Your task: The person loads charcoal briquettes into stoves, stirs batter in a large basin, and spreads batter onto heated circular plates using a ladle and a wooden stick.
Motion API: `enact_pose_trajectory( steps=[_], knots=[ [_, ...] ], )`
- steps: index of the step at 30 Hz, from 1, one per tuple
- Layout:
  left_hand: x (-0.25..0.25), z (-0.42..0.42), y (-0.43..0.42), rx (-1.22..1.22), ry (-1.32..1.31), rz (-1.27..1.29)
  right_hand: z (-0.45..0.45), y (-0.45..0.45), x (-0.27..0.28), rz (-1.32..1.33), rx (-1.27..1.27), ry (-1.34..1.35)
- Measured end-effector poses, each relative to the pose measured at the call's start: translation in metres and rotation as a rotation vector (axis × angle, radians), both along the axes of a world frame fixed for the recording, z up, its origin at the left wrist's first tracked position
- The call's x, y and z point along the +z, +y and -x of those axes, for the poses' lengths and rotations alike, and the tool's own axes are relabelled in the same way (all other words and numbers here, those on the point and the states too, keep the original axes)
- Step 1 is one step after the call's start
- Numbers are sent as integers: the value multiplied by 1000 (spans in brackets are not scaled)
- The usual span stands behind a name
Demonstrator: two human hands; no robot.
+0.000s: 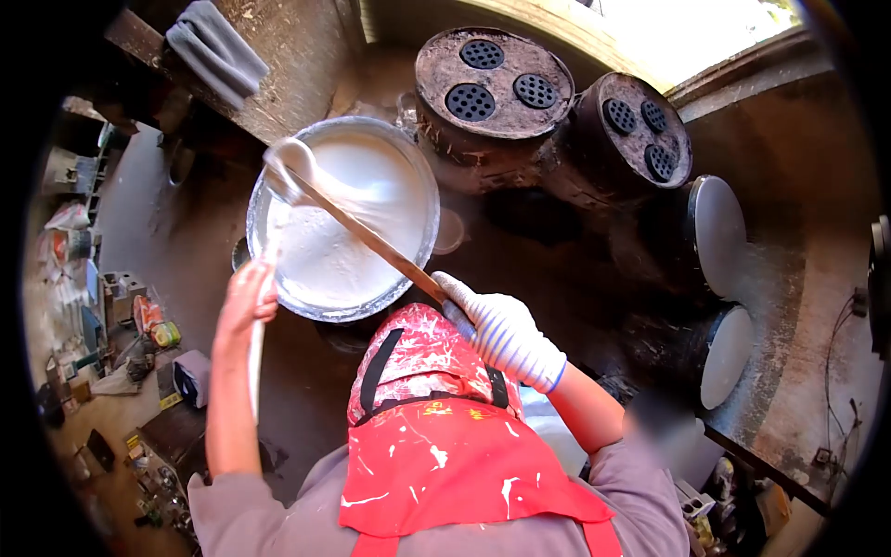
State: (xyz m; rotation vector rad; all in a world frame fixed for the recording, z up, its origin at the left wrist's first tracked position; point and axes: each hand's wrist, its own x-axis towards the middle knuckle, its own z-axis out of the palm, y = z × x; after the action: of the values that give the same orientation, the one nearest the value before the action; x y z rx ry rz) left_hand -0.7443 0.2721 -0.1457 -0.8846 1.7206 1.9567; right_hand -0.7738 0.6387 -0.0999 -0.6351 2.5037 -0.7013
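Note:
A large round pot (422, 167) holds thick white liquid (339, 251). My right hand (506, 334), in a white glove with blue stripes, is closed round the lower end of a long wooden handle (371, 239). This handle crosses the pot to a white-coated, rounded, ladle-like head (290, 160) at the pot's upper left rim; the head is blurred. My bare left hand (249, 295) is wrapped round a pale stick (255, 362) at the pot's left side. The stick's upper end reaches over the rim and blurs into the white liquid.
Two drum-shaped stoves (506, 65) (640, 121) with perforated black discs on top stand beyond the pot. At the right are two drums with pale lids (719, 237) (727, 357). A grey cloth (215, 51) hangs over a ledge at upper left. Clutter lines the far left.

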Motion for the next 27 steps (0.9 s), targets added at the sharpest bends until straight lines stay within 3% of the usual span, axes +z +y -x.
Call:
enact_pose_trajectory(
  steps=[2, 4, 7, 9, 10, 12, 14, 18, 20, 22, 24, 25, 27],
  knots=[
    [73, 2, 22, 7, 171, 69, -2, 13, 23, 24, 14, 18],
    [141, 8, 59, 104, 314, 155, -6, 27, 39, 369, -52, 143],
    [162, 19, 108, 145, 333, 319, -10, 46, 40, 395, -42, 179],
    [93, 19, 74, 96, 274, 153, -13, 60, 24, 315, -63, 225],
    [61, 21, 74, 80, 171, 190, -15, 67, 13, 321, -68, 231],
    [0, 25, 94, 45, -8, 381, -21, 78, -12, 47, -38, 172],
    [-62, 25, 86, 9, -147, 413, -35, 79, -21, 63, -62, 185],
    [-62, 26, 120, 137, -281, 169, -44, 106, -29, 164, -130, 193],
    [-23, 12, 132, 120, -99, 62, -46, 116, -42, 356, -190, 313],
    [-2, -19, 130, 212, 24, -19, -50, 111, -41, 416, -209, 252],
    [-30, -32, 135, 272, -45, -43, -54, 113, -55, 639, -301, 76],
    [-51, -34, 136, 263, -108, 27, -53, 111, -49, 626, -345, -151],
    [-86, -38, 137, 288, -202, 29, -53, 113, -51, 608, -346, -112]
  ],
)
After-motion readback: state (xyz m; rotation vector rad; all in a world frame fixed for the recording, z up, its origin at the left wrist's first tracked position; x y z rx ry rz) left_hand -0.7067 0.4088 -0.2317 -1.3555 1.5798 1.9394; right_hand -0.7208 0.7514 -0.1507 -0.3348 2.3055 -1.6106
